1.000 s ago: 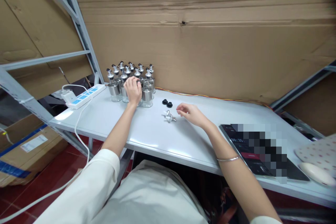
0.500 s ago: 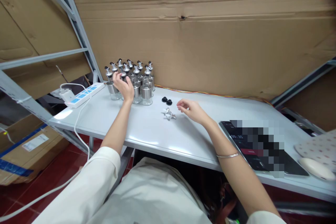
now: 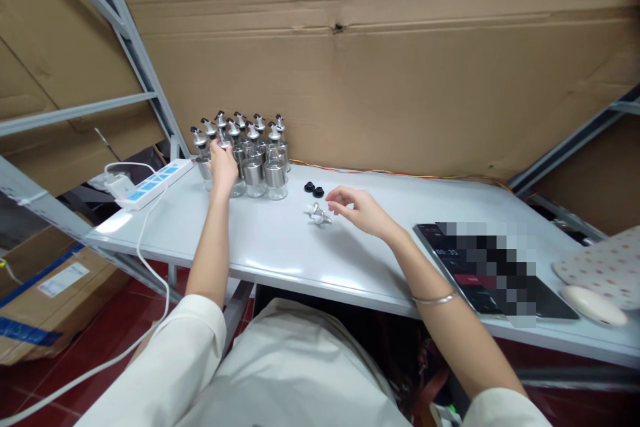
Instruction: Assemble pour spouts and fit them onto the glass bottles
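Note:
Toward the back left of the table, my left hand [image 3: 223, 167] is closed on a silver pour spout [image 3: 225, 142] at the front of a group of glass bottles [image 3: 275, 173]. Its palm hides what is below the spout. The bottles have steel bands, silver spouts and black tips, and stand upright close together. My right hand [image 3: 360, 209] hovers over the table with loosely curled fingers and nothing in them. Just left of its fingertips lie loose silver pour spouts [image 3: 319, 215]. Behind these are two black caps [image 3: 314, 189].
A white power strip [image 3: 153, 185] with a plug and cable lies at the left end. On the right are a tablet [image 3: 470, 273], a pale computer mouse [image 3: 593, 305] and a dotted pad [image 3: 605, 267]. Cardboard [image 3: 375, 93] stands behind the table, with thin wires along its foot.
My left hand has turned and its fingers have closed round the spout. My right hand has come slightly closer to the loose spouts. The view has shifted a little.

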Action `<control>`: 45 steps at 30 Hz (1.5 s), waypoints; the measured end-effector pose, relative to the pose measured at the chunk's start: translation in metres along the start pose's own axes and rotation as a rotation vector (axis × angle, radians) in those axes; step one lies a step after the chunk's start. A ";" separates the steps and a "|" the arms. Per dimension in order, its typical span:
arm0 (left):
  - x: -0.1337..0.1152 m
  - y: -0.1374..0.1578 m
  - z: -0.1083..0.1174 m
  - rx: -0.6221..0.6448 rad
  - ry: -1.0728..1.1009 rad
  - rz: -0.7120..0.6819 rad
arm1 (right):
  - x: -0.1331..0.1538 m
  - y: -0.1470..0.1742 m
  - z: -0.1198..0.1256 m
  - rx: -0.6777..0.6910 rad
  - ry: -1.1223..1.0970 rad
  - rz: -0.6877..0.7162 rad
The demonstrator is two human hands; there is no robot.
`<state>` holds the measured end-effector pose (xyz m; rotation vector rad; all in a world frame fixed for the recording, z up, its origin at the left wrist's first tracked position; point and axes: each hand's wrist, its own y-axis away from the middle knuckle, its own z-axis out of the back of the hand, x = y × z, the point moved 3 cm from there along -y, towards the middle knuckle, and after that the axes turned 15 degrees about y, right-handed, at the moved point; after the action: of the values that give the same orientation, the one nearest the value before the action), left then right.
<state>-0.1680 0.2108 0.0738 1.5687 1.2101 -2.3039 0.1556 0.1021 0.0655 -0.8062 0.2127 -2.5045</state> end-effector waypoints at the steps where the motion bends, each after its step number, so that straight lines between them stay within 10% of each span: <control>1: -0.002 0.003 0.006 0.025 -0.011 0.002 | 0.006 0.005 0.002 0.002 0.008 0.012; 9: -0.032 0.067 0.041 0.247 0.393 0.097 | 0.039 0.051 0.018 -0.054 -0.046 0.028; 22: -0.114 0.175 -0.012 1.087 0.878 0.308 | 0.053 0.071 0.015 -0.380 -0.194 0.021; 45: -0.129 0.230 -0.024 0.792 0.863 -0.208 | 0.074 0.066 -0.002 -0.327 -0.433 0.294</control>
<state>0.0217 0.0276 0.0497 3.0479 0.5046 -2.4341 0.1301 0.0079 0.0821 -1.3190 0.5526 -1.9903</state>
